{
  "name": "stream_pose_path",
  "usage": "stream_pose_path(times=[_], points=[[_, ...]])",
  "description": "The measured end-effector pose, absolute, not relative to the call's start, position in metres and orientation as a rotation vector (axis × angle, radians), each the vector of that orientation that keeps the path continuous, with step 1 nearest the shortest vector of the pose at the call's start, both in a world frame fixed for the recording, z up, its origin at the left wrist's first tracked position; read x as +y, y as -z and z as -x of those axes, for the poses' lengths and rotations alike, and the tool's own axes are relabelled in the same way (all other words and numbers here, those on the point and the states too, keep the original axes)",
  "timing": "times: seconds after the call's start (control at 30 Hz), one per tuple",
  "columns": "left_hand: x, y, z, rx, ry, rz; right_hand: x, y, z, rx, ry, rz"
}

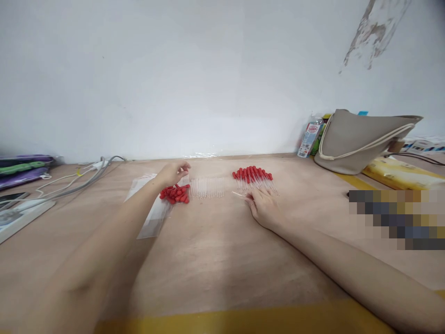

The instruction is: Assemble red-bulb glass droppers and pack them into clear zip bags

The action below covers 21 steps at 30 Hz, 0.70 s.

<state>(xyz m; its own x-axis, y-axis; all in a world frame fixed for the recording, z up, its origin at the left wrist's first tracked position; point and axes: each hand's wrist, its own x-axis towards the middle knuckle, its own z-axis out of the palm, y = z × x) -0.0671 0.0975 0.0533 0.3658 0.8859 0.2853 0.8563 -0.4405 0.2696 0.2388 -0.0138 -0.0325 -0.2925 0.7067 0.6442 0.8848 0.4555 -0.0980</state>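
My left hand (174, 173) hovers at the far side of a pile of red rubber bulbs (175, 194), its thumb and fingers apart with nothing seen between them. The bulbs lie on a clear plastic bag (151, 222). To their right, several clear thin tubes (207, 187) stand side by side in a row on the table. My right hand (264, 206) pinches a clear thin tube (239, 194) that points left. Just beyond that hand, droppers with red bulbs (252, 174) lie in a row, their lower ends partly hidden by my fingers.
White and grey cables (83, 178) and purple packets (26, 171) lie at the left. Against the wall at the right are a grey bag (361, 139), a bottle (310, 137) and a yellow packet (396, 174). Yellow tape (208, 320) runs along the table's near edge.
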Motion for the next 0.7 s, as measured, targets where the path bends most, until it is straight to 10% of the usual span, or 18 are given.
stream_pose_path(times=[0.17, 0.7], points=[[0.051, -0.034, 0.042, 1.324, -1.084, -2.364, -0.01, 0.037, -0.24, -2.108, 0.292, 1.182], [-0.015, 0.017, -0.005, 1.107, -1.04, -2.159, -0.023, 0.032, -0.223, -2.238, 0.109, 0.98]])
